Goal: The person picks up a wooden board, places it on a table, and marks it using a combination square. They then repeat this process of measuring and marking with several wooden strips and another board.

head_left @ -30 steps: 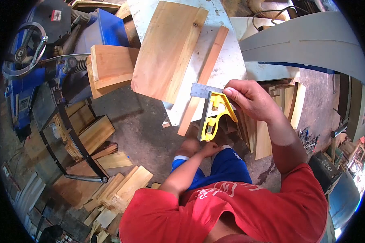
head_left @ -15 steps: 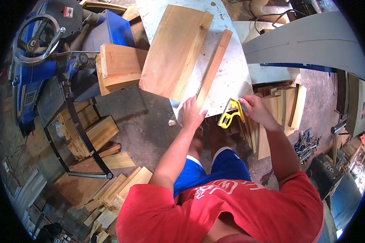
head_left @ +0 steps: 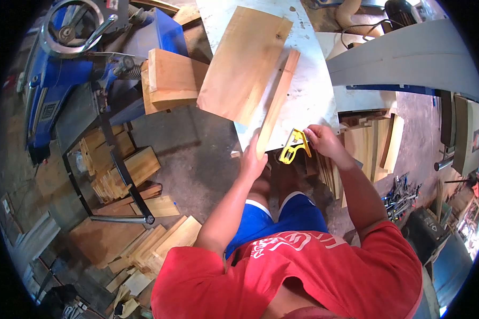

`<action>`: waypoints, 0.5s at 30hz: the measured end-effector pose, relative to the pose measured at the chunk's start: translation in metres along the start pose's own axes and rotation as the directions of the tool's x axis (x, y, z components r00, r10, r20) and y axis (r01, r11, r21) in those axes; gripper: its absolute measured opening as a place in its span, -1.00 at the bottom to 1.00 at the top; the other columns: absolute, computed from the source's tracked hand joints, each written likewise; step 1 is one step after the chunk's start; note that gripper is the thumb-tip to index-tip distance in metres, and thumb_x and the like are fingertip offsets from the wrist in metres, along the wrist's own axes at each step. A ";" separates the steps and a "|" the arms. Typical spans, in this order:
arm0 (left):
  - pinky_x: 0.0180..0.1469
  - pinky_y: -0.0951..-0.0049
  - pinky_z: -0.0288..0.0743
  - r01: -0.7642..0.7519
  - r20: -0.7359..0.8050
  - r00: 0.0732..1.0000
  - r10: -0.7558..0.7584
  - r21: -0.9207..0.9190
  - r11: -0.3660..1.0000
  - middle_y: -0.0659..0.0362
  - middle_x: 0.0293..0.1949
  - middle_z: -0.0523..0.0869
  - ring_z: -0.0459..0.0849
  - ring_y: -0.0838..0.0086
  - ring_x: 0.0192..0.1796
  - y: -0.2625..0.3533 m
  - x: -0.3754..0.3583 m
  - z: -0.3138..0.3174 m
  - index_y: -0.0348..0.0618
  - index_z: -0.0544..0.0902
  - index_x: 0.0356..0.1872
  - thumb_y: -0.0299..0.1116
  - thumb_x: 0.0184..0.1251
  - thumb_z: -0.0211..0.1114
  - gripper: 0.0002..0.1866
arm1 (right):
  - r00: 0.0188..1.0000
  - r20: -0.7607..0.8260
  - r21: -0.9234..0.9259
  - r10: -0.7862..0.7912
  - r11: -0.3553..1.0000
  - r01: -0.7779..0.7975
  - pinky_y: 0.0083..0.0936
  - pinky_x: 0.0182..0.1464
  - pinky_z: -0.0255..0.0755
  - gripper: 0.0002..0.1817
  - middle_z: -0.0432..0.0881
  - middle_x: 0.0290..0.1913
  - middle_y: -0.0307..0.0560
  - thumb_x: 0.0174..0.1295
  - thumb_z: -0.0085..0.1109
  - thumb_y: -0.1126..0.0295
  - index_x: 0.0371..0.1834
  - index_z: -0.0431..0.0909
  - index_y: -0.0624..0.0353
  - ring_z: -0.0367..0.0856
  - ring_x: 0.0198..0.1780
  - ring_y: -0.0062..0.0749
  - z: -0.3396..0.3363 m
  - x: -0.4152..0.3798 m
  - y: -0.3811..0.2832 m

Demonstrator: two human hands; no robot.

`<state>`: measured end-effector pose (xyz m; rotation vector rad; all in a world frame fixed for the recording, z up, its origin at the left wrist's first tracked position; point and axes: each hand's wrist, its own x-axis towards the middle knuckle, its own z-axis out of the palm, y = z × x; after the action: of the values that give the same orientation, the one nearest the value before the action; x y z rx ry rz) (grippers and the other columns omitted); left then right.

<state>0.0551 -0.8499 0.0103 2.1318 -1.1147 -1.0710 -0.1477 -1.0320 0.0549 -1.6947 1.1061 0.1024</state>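
My left hand (head_left: 253, 159) is closed around the near end of a long narrow wood strip (head_left: 280, 98). The strip's far end lies over the white tabletop (head_left: 311, 90), beside a wide wooden board (head_left: 245, 64). To the right, my right hand (head_left: 324, 141) grips a yellow combination square (head_left: 294, 146) just off the table's near corner. The square is apart from the strip. Its thin blade is hard to make out, and some of my right fingers are hidden.
Thick wood blocks (head_left: 175, 77) stand left of the table near a blue machine with a handwheel (head_left: 72, 26). Stacked boards (head_left: 375, 143) lie at right below a grey machine surface (head_left: 410, 58). More timber (head_left: 159, 244) and a black metal frame (head_left: 120, 170) occupy the floor at left.
The strip has turned on its length and its near end has come up toward me in my left hand. The square has tilted and moved slightly left with my right hand. The view has shifted.
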 end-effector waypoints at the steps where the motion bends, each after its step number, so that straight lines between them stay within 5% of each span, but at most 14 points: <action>1: 0.10 0.00 0.46 0.001 -0.009 1.000 -0.001 0.000 1.000 -0.21 0.15 0.53 0.53 -0.15 0.13 -0.002 -0.007 -0.005 -0.10 0.25 0.39 -0.44 0.05 0.36 -0.21 | 0.998 0.047 0.063 0.046 0.997 -0.049 -0.38 -0.40 0.37 -0.67 0.49 -0.61 -0.02 0.45 0.00 0.23 -0.27 0.56 0.31 0.44 -0.54 -0.42 0.005 0.000 0.000; 7: 0.19 0.08 0.44 0.169 0.027 0.985 -0.170 0.062 0.984 -0.15 0.20 0.49 0.49 -0.06 0.23 -0.018 -0.026 -0.012 -0.05 0.26 0.38 -0.44 0.05 0.38 -0.20 | 0.987 0.128 0.182 0.097 0.976 -0.120 -0.50 -0.50 0.29 -0.66 0.42 -0.67 -0.21 0.45 -0.01 0.23 -0.34 0.54 0.31 0.36 -0.60 -0.58 0.027 -0.007 -0.015; 9: 0.19 0.10 0.42 0.002 -0.119 0.993 0.015 0.139 0.990 -0.07 0.13 0.48 0.48 -0.02 0.18 -0.028 -0.022 -0.003 -0.04 0.31 0.36 -0.45 0.01 0.41 -0.21 | 0.980 0.149 0.192 0.134 0.968 -0.161 -0.50 -0.51 0.29 -0.66 0.43 -0.67 -0.22 0.45 -0.01 0.24 -0.35 0.54 0.31 0.36 -0.60 -0.58 0.032 -0.011 -0.020; 15: 0.13 0.11 0.36 -0.084 -0.265 0.953 0.150 0.244 0.966 0.04 0.00 0.42 0.44 0.11 0.06 -0.010 0.032 0.000 0.01 0.43 0.27 -0.38 -0.09 0.52 -0.23 | 0.981 0.103 0.146 0.162 0.973 -0.176 -0.51 -0.51 0.29 -0.64 0.44 -0.66 -0.22 0.46 -0.03 0.20 -0.33 0.53 0.29 0.38 -0.61 -0.58 0.044 -0.018 -0.018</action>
<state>0.0706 -0.8711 -0.0099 2.2727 -1.2565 -0.5832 -0.1263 -0.9857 0.0590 -1.4428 1.1590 0.1947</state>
